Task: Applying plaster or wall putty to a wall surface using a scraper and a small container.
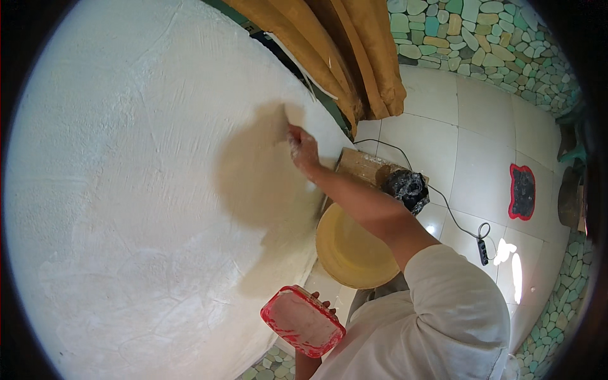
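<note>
My right hand (303, 151) is raised against the white wall (158, 177), its fingers closed around a putty knife (285, 117). The knife shows only as a thin, narrow edge at the wall surface, with its handle hidden in the hand. White residue coats the fingers. Low and close to my body, my left hand (327, 305) grips a red-rimmed rectangular tub (303, 322) from its far side, and only some fingertips show. Pale putty smears the tub inside and along its rim. The wall carries streaky trowel marks, and my shadow falls across it.
Below my right forearm sits a yellow basin (324, 250). Beside it are a wooden board (358, 166) and a crumpled black plastic bag (408, 189). A cord runs over the tiled floor (424, 142) to a power strip (482, 251). A brown curtain (373, 57) hangs at the wall's edge.
</note>
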The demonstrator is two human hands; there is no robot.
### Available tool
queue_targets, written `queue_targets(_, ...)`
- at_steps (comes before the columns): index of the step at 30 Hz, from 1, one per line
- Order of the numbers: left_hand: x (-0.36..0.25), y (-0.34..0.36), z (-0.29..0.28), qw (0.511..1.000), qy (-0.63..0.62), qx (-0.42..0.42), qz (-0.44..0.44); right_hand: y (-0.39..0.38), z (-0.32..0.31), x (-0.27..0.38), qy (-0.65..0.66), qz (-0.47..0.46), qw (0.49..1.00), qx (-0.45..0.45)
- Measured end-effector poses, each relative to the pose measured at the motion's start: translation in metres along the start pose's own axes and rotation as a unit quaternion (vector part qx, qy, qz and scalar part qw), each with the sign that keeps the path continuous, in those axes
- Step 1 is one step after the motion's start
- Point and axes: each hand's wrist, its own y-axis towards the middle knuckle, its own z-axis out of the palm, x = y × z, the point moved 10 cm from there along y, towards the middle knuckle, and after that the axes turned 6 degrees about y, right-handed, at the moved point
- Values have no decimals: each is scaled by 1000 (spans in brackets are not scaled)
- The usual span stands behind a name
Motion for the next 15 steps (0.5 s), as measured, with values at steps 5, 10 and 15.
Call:
queue_targets(5,-2,0,-5,1000,0,-19,12,-80,33,27,36,-10,988,150)
queue_targets(10,0,1,-4,999,-1,-33,13,-67,2,-12,172,17,980,97)
queue_targets(15,5,4,-7,999,9,-28,15,19,-47,-69,24,60,996,-54)
